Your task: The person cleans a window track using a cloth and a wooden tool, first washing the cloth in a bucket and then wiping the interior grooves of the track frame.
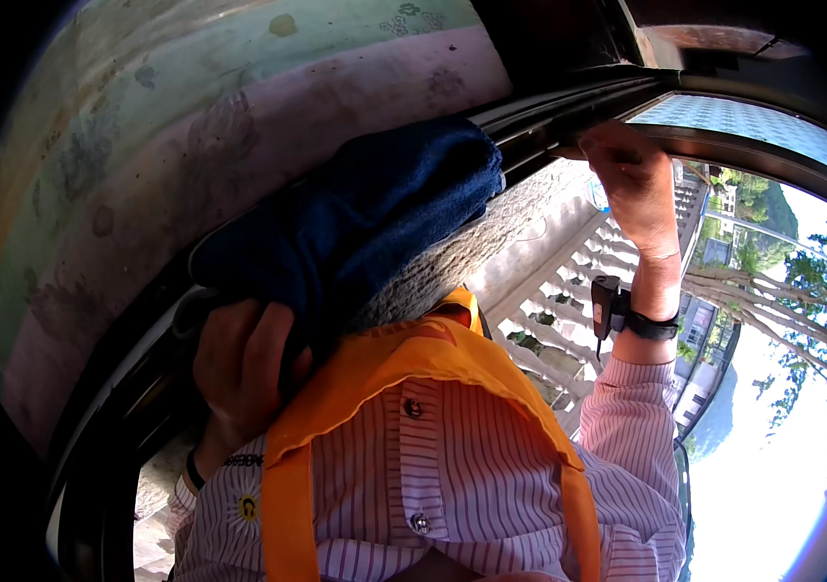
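My left hand (242,364) has its fingers bent over the near end of a dark blue towel (384,196). The towel lies bunched along the dark metal window frame (522,138) and hangs partly over a rough masonry ledge (428,273). My right hand (632,174) is raised at the right, its curled fingers on the upright of the window frame; its fingertips are partly hidden in shadow. A black strap with a small device (606,305) is on my right wrist, and a dark band (194,471) circles the left.
Beyond the frame lies a stained, flower-patterned surface (253,145) in pink and green. A patterned window pane (748,134) is at upper right. Outside stand a pale balustrade (566,298), trees (762,291) and buildings. An orange apron (413,353) covers part of my striped shirt.
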A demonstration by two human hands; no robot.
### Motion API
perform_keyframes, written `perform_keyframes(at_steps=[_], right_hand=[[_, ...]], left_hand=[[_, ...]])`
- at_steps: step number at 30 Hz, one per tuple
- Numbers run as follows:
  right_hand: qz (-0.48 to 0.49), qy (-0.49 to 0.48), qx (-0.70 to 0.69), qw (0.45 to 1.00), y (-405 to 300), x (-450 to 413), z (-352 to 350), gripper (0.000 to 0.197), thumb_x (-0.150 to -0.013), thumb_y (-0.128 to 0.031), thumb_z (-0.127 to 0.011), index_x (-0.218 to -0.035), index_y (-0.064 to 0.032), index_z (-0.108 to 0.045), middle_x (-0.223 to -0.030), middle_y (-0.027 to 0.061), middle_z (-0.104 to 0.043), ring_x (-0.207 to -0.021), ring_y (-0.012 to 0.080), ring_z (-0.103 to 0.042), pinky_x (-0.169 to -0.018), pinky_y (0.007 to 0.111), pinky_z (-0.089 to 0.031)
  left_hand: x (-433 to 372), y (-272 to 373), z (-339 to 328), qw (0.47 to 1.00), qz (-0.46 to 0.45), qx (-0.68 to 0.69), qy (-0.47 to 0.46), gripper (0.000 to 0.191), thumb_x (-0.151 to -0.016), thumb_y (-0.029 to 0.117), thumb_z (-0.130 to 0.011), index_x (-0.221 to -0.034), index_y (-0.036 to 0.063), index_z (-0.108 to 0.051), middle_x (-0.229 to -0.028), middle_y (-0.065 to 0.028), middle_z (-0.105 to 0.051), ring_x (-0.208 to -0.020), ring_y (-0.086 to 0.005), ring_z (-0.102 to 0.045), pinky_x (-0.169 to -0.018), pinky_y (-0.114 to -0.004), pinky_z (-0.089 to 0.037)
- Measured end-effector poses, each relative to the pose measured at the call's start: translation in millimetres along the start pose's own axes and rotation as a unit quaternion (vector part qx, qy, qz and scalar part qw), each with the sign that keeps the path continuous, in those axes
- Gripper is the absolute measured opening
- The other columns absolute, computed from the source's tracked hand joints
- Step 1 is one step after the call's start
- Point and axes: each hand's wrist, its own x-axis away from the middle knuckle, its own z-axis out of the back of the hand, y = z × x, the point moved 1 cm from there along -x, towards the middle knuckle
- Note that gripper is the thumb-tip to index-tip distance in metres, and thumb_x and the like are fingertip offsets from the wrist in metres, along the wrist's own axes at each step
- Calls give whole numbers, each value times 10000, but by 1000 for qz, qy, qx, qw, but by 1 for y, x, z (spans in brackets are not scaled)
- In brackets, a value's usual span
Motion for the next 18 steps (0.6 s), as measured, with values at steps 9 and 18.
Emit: perform_keyframes(at_steps=[9, 18], right_hand=[[1, 28, -61, 998, -22, 11, 14, 106, -954, -73, -628, -956, 20, -679, -803, 38, -687, -753, 80, -639, -680, 219, -504], [19, 52, -45, 997, 2, 10, -12, 100, -932, -106, -660, -982, -31, -704, -802, 24, -679, -686, 84, -585, -626, 241, -477]], left_hand=[[-2, -1, -2, 1000, -3, 1, -2, 343, -987, 279, -559, -1135, -28, -603, -980, -179, -631, -792, -300, -617, -669, -387, -516], [0, -1, -1, 1000, -22, -16, 3, 349, -979, 270, -570, -1155, -30, -601, -990, -189, -635, -807, -320, -622, -688, -406, -522]])
